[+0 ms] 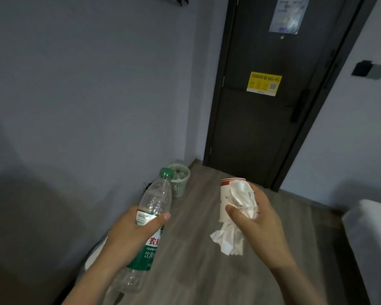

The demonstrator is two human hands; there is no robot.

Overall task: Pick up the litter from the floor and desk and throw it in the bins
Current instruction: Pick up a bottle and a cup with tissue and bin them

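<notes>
My left hand grips an empty clear plastic bottle with a green cap and green label, tilted with its cap pointing forward. My right hand holds a white paper cup with a red rim band together with a crumpled white tissue whose tail hangs below the hand. A pale green lattice bin stands on the floor against the left wall, just beyond the bottle's cap, with some litter inside.
A dark door with a yellow Wi-Fi sticker closes off the far end. Grey wood-look floor runs to it. A white bed edge sits at right, a white object low by the left wall.
</notes>
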